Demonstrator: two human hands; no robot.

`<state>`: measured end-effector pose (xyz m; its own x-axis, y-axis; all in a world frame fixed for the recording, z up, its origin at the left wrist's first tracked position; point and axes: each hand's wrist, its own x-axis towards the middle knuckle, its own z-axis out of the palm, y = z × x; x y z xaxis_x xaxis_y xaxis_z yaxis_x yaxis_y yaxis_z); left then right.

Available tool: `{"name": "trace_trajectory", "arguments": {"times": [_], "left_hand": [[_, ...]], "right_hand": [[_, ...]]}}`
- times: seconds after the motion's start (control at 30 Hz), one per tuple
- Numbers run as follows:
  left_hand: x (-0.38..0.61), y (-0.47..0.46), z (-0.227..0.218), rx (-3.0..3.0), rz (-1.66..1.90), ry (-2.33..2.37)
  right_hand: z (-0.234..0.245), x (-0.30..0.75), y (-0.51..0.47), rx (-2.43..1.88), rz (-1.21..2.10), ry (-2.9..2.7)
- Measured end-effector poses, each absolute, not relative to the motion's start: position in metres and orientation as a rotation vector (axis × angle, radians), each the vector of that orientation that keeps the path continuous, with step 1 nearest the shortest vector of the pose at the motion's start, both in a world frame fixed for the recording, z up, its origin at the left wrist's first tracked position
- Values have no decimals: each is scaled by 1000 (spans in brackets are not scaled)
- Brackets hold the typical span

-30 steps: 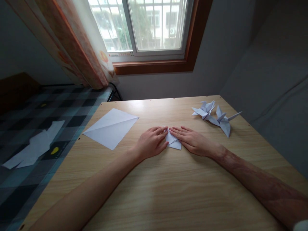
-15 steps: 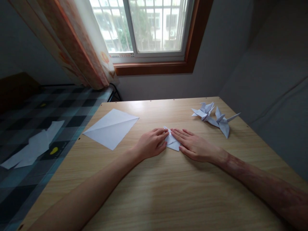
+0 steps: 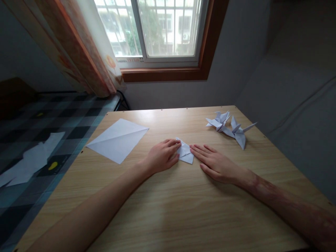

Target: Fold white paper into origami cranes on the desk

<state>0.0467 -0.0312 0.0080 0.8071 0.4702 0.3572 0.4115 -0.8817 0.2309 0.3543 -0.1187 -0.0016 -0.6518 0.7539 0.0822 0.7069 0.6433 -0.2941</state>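
A small folded white paper [image 3: 186, 154] lies flat on the wooden table in front of me, with creases and overlapping flaps on its upper face. My left hand [image 3: 164, 155] grips its left edge, fingertips on top and the thumb by the lower left side. On the other side my right hand [image 3: 216, 162] lies flat with its fingers stretched out, the fingertips touching the paper's right edge. What is under the left fingers is hidden.
A creased square white sheet [image 3: 118, 141] lies on the table's left. Folded paper cranes [image 3: 219, 121] sit at the back right, near the table edge. Left of the table, white paper pieces [image 3: 34, 159] rest on a checked bed cover [image 3: 76, 132]. A window stands beyond.
My right hand has slid off the paper's middle to its right edge, uncovering more of the folded face. The left hand stays at the left edge. The view has shifted slightly.
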Motion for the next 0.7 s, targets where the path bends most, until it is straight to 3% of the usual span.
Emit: {"name": "trace_trajectory", "arguments": {"times": [0.7], "left_hand": [[49,-36,2,2802,550,392]], "right_hand": [[6,356,-127,-1154,252,-2663]]}}
